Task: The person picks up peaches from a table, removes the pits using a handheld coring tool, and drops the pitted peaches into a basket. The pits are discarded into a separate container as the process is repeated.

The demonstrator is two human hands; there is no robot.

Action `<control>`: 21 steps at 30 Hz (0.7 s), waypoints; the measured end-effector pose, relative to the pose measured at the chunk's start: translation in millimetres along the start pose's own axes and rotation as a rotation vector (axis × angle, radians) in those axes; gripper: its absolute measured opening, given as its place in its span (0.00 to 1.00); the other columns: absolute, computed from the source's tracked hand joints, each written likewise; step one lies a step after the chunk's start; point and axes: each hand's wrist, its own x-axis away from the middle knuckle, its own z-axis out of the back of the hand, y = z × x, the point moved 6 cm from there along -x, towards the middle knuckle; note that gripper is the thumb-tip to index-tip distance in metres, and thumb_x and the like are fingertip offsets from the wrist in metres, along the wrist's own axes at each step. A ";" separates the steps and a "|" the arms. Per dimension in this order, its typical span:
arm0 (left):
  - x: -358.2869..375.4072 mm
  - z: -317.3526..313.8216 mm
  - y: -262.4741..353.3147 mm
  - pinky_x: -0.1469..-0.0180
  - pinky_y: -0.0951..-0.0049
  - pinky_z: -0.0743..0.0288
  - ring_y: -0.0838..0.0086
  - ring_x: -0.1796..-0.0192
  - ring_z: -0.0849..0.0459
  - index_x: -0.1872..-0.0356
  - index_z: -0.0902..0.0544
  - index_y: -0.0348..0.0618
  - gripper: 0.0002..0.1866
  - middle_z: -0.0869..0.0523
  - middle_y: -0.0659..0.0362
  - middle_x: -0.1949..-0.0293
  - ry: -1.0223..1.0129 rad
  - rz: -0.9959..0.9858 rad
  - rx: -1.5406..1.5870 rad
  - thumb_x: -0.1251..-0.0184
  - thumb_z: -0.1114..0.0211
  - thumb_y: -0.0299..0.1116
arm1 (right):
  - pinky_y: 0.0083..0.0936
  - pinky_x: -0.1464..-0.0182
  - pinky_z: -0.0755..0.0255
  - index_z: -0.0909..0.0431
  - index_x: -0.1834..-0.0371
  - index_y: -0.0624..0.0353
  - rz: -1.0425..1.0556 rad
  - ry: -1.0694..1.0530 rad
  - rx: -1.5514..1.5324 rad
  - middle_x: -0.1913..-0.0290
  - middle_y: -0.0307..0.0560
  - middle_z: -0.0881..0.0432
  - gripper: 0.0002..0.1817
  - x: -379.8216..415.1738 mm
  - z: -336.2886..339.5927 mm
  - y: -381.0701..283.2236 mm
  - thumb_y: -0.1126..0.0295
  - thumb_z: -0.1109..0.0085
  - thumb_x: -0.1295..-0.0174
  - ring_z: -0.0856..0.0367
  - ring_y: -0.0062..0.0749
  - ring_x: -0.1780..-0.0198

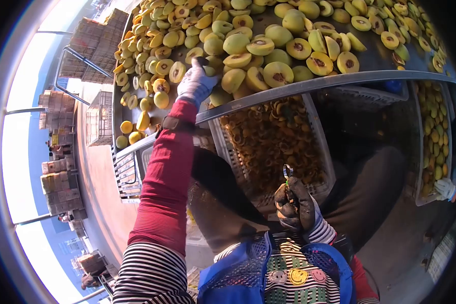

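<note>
Halved yellow-green fruits [278, 74] lie heaped on a metal table [339, 79]. At the heap's near left part, my left hand [195, 83], in a pale glove with dark fingertips, reaches in among the fruits. Its fingertips touch fruit there, but whether they grip one is hidden. Low over my lap, my right hand [295, 205], in a dark-stained glove, is closed around a small tool with a metal loop [288, 171] at its upper end. The loop points up, away from my body, and holds no fruit.
Below the table edge stands a crate [325, 152] of brown scraps [273, 147]. At the right is a crate of whole fruits [433, 131], with another person's gloved hand [446, 189] at its corner. Stacked crates [63, 192] stand at the far left.
</note>
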 end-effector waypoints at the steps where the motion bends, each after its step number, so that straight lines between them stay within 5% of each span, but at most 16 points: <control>1: 3.2 5.8 -0.7 0.50 0.61 0.25 0.54 0.52 0.17 0.45 0.29 0.35 0.36 0.16 0.44 0.57 0.017 -0.023 0.148 0.48 0.31 0.52 | 0.14 0.87 0.50 0.27 0.69 0.56 0.011 0.048 0.025 0.87 0.31 0.38 0.26 -0.1 1.8 -0.7 0.43 0.56 0.31 0.44 0.14 0.89; 4: 56.6 33.1 26.6 0.54 0.66 0.23 0.67 0.58 0.16 0.49 0.26 0.34 0.24 0.16 0.50 0.62 0.054 -0.181 0.752 0.38 0.37 0.43 | 0.15 0.86 0.46 0.26 0.66 0.57 0.084 0.190 0.088 0.87 0.31 0.36 0.23 -2.5 10.4 -4.7 0.47 0.54 0.30 0.40 0.14 0.88; 5: 86.6 36.4 46.9 0.54 0.69 0.24 0.69 0.58 0.17 0.48 0.26 0.35 0.22 0.16 0.51 0.61 -0.042 -0.114 1.066 0.35 0.40 0.43 | 0.15 0.82 0.41 0.24 0.61 0.58 0.310 0.167 0.364 0.83 0.33 0.32 0.18 -1.0 14.1 -13.3 0.53 0.51 0.30 0.35 0.13 0.84; 6: 118.3 31.5 70.1 0.53 0.71 0.24 0.72 0.57 0.18 0.48 0.25 0.35 0.21 0.17 0.52 0.61 -0.137 -0.034 1.379 0.33 0.43 0.42 | 0.15 0.82 0.41 0.24 0.61 0.58 0.299 0.174 0.363 0.83 0.33 0.32 0.18 0.8 12.8 -14.2 0.53 0.51 0.30 0.35 0.13 0.84; 10: 198.7 -0.3 114.3 0.49 0.75 0.26 0.72 0.53 0.19 0.43 0.27 0.33 0.27 0.19 0.53 0.55 -0.313 0.200 1.683 0.30 0.49 0.48 | 0.14 0.75 0.35 0.25 0.55 0.63 0.289 0.123 0.351 0.74 0.37 0.25 0.15 15.8 -24.1 -33.6 0.61 0.49 0.30 0.27 0.15 0.75; 12: 220.2 -12.4 121.8 0.49 0.74 0.25 0.73 0.53 0.20 0.42 0.27 0.35 0.27 0.19 0.54 0.54 -0.412 0.209 1.643 0.29 0.50 0.50 | 0.15 0.72 0.32 0.26 0.54 0.65 0.235 0.125 0.378 0.71 0.39 0.22 0.14 16.4 -29.9 -23.3 0.63 0.48 0.30 0.24 0.17 0.72; 14: 235.0 -27.5 125.8 0.50 0.74 0.25 0.73 0.54 0.20 0.41 0.27 0.37 0.27 0.19 0.55 0.54 -0.372 0.252 1.655 0.28 0.51 0.51 | 0.20 0.67 0.28 0.27 0.52 0.68 0.858 0.218 0.891 0.67 0.43 0.19 0.14 26.3 -38.0 -36.2 0.67 0.45 0.32 0.21 0.22 0.66; 16: 244.2 -26.6 129.0 0.52 0.75 0.24 0.74 0.55 0.20 0.42 0.26 0.38 0.27 0.20 0.57 0.56 -0.339 0.276 1.664 0.27 0.51 0.52 | 0.26 0.64 0.25 0.28 0.49 0.69 0.829 0.198 0.945 0.65 0.50 0.18 0.16 23.8 -26.9 -30.4 0.70 0.42 0.35 0.18 0.30 0.66; 21: 256.6 -18.9 133.8 0.54 0.77 0.26 0.78 0.58 0.21 0.47 0.24 0.38 0.24 0.20 0.59 0.57 -0.139 0.152 1.440 0.27 0.48 0.50 | 0.35 0.58 0.27 0.28 0.47 0.69 1.469 0.242 1.772 0.49 0.64 0.25 0.18 46.4 -38.7 -12.9 0.74 0.40 0.39 0.21 0.46 0.57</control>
